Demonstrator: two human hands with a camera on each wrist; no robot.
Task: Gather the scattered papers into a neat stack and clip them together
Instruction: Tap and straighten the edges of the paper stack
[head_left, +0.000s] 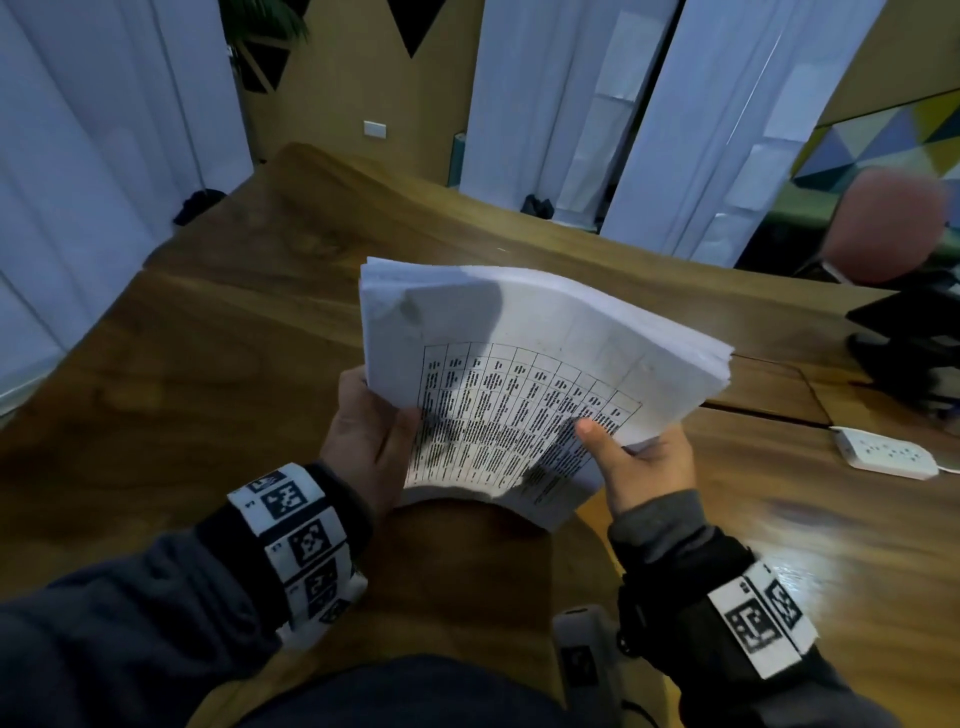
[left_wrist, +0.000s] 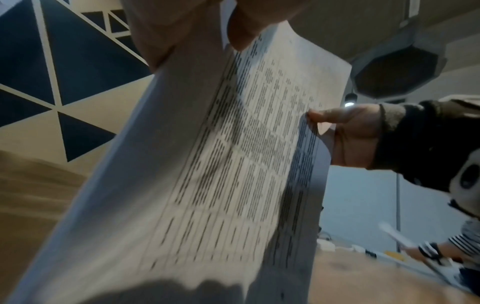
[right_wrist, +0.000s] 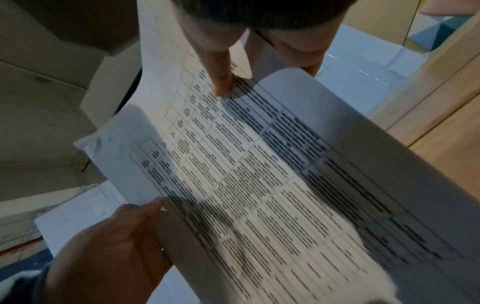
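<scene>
The stack of papers (head_left: 524, 384) is held up off the wooden table (head_left: 208, 364), its far edges fanned and uneven, with bare tabletop on every side of it. The left hand (head_left: 371, 436) grips the stack's near left edge, thumb on the printed top sheet; the right hand (head_left: 641, 467) pinches the near right corner, thumb on top. A white power strip (head_left: 885, 457) lies to the right, white curtains (head_left: 561, 104) beyond.
</scene>
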